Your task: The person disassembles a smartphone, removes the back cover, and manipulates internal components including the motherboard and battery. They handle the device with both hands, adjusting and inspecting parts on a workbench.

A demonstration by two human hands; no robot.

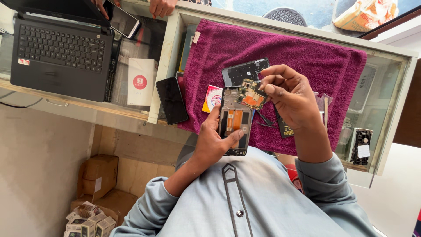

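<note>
My left hand (213,142) holds an opened phone frame (235,127) upright by its sides, with the orange flex cable and inner parts showing. My right hand (293,97) pinches a small green and orange circuit board (251,95) at the frame's upper end, touching it. Both hands hover over a magenta towel (307,52) spread on a glass counter. A black inner cover plate (244,70) lies on the towel just behind the board. A black battery (285,127) lies on the towel, partly hidden under my right wrist.
A black phone (172,100) and a pink and yellow card (212,97) lie at the towel's left edge. Further left sit a white box (141,81) and a laptop (61,52). Another person's hands hold a phone (125,19). A dismantled phone part (362,147) lies right; cardboard boxes (97,175) stand below.
</note>
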